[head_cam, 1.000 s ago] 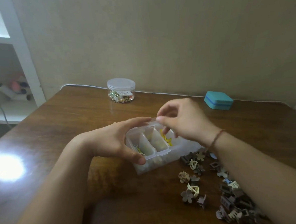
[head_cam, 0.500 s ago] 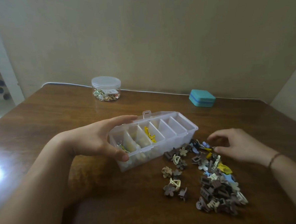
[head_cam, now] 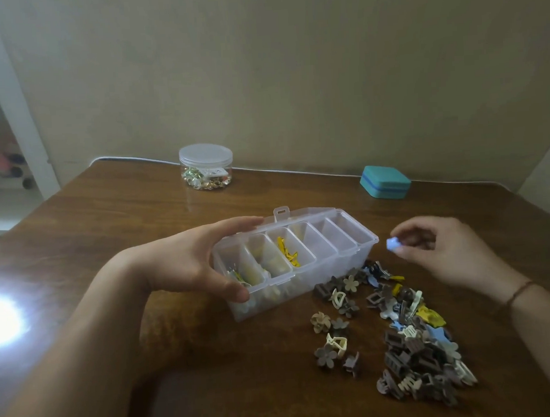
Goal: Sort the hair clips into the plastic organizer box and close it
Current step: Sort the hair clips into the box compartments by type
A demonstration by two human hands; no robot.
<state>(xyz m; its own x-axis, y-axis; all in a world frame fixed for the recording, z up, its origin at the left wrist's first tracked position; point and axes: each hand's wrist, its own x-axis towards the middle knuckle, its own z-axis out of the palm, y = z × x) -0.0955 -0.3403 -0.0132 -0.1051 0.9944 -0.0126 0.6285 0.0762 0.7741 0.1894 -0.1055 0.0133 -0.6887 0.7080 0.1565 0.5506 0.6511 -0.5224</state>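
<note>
**Blue clip lifted from the pile**

We see the right hand point(head_cam: 437, 250) now raised off the table point(head_cam: 138, 210), pinching a small light-blue hair clip point(head_cam: 392, 244) between thumb and fingertips just beside the right end of the clear plastic organizer box point(head_cam: 304, 290). Half a second ago that hand lay low at the top of the pile of hair clips point(head_cam: 403, 329), reaching in. The left hand point(head_cam: 187, 262) keeps its grip on the box's left end, thumb on the near wall and fingers over the far rim. The box stays open, its lid tipped back behind it, with yellow clips point(head_cam: 288, 256) in the third compartment from the left and the right-hand compartments looking bare. The pile sits near the box's right front corner. A lidded round jar point(head_cam: 206, 167) and a teal case point(head_cam: 384, 182) stand by the wall.
</note>
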